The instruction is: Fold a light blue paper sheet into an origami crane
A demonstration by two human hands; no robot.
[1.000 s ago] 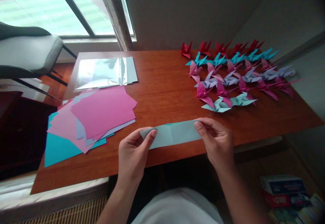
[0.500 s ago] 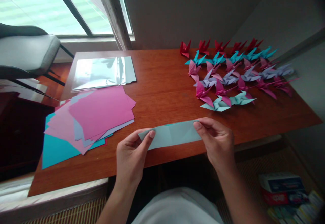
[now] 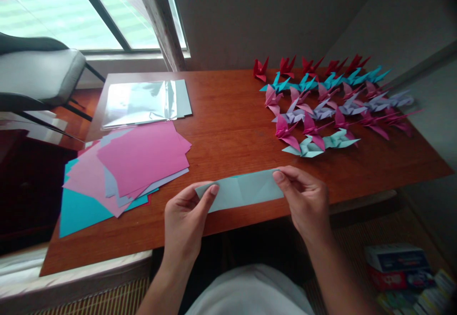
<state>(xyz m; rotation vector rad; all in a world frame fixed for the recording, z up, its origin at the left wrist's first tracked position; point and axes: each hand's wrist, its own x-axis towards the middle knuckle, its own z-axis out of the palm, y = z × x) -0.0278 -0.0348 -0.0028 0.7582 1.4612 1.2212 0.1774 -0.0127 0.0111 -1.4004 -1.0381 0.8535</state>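
A pale green sheet of origami paper, folded into a long strip with faint creases, is stretched between my hands above the table's front edge. My left hand pinches its left end between thumb and fingers. At the top right corner, my right hand grips it the same way. Just beyond my right hand are two pale green paper cranes. Behind them stand rows of magenta cranes, lilac cranes, pink cranes, blue cranes and red cranes.
Loose coloured sheets lie fanned out on the wooden table at left. Beyond them is a shiny clear packet with pale sheets. A chair stands by the window; boxes sit low at right.
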